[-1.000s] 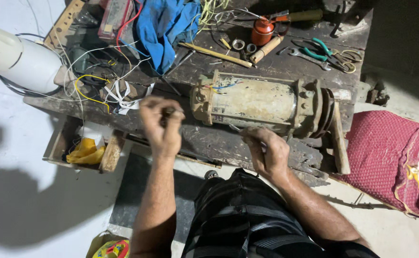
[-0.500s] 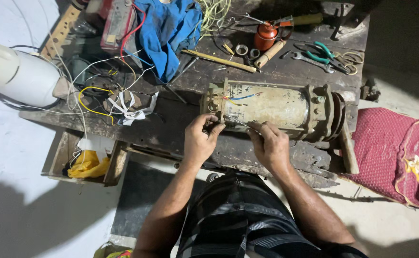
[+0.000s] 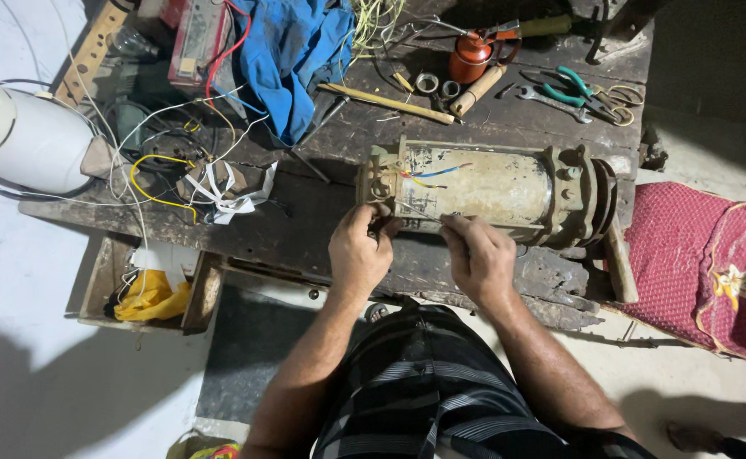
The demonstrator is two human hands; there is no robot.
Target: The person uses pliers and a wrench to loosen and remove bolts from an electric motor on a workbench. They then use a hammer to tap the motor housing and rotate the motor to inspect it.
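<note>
We pinched a thin wire [image 3: 419, 212] between left hand [image 3: 360, 252] and right hand [image 3: 477, 255], both closed on it. It ran just ahead of the hands, against the electric motor [image 3: 483, 187]. Wire judged light, springy, easily kinked; best gripped near its ends.

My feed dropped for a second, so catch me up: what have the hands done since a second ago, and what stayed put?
The left hand, raised clear of the bench a second ago, came down to the near end of the motor housing. The right hand moved up beside it, and both now pinch a thin wire against the housing. The housing, blue cloth, pliers and oil can lie as before.
</note>
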